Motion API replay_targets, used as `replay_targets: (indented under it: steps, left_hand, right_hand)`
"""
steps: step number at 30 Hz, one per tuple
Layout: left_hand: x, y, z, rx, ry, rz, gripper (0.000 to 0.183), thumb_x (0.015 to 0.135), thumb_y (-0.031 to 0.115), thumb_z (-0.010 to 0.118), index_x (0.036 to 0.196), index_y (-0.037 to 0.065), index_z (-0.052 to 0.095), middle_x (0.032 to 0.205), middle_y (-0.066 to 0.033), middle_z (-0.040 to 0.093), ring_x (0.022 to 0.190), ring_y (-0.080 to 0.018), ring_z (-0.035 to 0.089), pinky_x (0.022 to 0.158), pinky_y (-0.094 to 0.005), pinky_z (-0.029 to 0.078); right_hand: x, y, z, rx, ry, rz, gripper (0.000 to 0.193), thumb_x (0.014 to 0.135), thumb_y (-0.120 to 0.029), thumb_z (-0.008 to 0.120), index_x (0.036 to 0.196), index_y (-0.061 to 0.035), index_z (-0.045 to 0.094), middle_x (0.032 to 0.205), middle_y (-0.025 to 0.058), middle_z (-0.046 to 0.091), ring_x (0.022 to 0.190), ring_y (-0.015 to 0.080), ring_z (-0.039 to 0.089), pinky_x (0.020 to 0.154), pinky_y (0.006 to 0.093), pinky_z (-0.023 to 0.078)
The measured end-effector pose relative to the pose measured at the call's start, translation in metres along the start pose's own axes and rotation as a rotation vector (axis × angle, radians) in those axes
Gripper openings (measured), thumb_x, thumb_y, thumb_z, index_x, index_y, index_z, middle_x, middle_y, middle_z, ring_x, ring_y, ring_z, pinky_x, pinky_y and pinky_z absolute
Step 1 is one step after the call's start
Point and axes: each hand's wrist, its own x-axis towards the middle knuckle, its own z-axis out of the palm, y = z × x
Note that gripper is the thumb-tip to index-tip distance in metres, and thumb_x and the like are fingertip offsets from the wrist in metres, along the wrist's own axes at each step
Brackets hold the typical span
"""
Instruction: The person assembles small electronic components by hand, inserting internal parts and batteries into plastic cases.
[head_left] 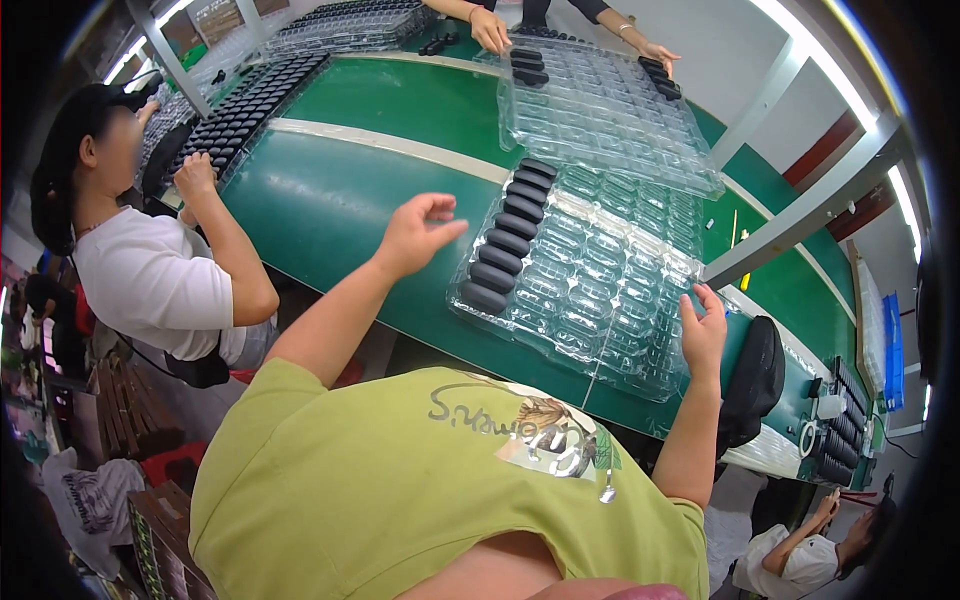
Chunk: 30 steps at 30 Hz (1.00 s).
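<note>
A clear plastic blister tray [590,290] lies on the green table in front of me. Several black, rounded oblong pieces [508,242] fill its leftmost column, while the other pockets show only clear plastic. Left of that column, my left hand [418,235] hovers above the table with thumb and fingers apart, holding nothing. My right hand [704,328] is at the tray's right edge, fingers apart and nothing visible in them. Whether it touches the rim I cannot tell.
Across the table, a co-worker's hands [490,32] are at another clear tray [610,125] with some black pieces. To the left, a person in white [160,280] works beside a tray of black pieces [245,115]. A grey metal post [800,205] and a black bag [757,380] stand at right.
</note>
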Motion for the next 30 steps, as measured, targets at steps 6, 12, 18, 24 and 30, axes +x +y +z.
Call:
replay_targets:
  steps: [6, 12, 18, 24, 30]
  left_hand:
    - [0.087, 0.010, 0.033, 0.097, 0.047, 0.041, 0.056, 0.079, 0.036, 0.080, 0.114, -0.005, 0.062, 0.109, -0.0157, 0.068, 0.103, -0.0210, 0.065, 0.088, -0.0329, 0.052]
    - [0.154, 0.023, 0.083, 0.341, 0.083, 0.018, 0.084, 0.077, 0.058, 0.072, 0.125, -0.009, 0.055, 0.117, -0.0228, 0.064, 0.108, -0.0328, 0.063, 0.094, -0.0369, 0.049]
    - [0.159, 0.036, 0.103, 0.393, 0.023, -0.052, 0.093, 0.076, 0.059, 0.073, 0.133, -0.010, 0.047, 0.120, -0.0242, 0.063, 0.110, -0.0324, 0.063, 0.095, -0.0372, 0.049]
    - [0.124, 0.024, 0.100, 0.274, 0.159, 0.122, 0.067, 0.076, 0.043, 0.075, 0.121, -0.003, 0.058, 0.115, -0.0217, 0.064, 0.108, -0.0333, 0.062, 0.093, -0.0400, 0.049]
    - [0.036, 0.028, 0.040, 0.106, 0.261, 0.104, 0.037, 0.077, 0.029, 0.077, 0.100, 0.002, 0.065, 0.092, -0.0103, 0.068, 0.083, -0.0213, 0.066, 0.075, -0.0331, 0.053]
  right_hand:
    - [0.012, -0.005, 0.007, 0.052, -0.031, -0.040, 0.037, 0.090, -0.021, 0.067, 0.121, -0.0014, 0.061, 0.135, 0.0176, 0.053, 0.121, 0.0280, 0.055, 0.096, 0.0362, 0.048]
    - [0.020, -0.006, 0.014, 0.080, 0.006, -0.069, 0.024, 0.091, -0.018, 0.067, 0.107, 0.0005, 0.066, 0.132, 0.0173, 0.054, 0.111, 0.0240, 0.060, 0.082, 0.0299, 0.054]
    - [0.016, 0.001, 0.009, 0.129, 0.023, -0.089, 0.019, 0.091, -0.016, 0.068, 0.092, 0.0022, 0.066, 0.127, 0.0171, 0.058, 0.106, 0.0221, 0.061, 0.080, 0.0290, 0.053]
    - [0.026, 0.020, 0.007, 0.280, -0.029, -0.117, 0.013, 0.093, -0.009, 0.063, 0.095, 0.0037, 0.062, 0.127, 0.0161, 0.061, 0.112, 0.0222, 0.057, 0.097, 0.0325, 0.043]
    - [0.052, -0.015, -0.007, 0.213, -0.157, -0.377, 0.027, 0.094, -0.026, 0.068, 0.105, -0.0023, 0.065, 0.093, 0.0132, 0.064, 0.082, 0.0199, 0.055, 0.077, 0.0354, 0.048]
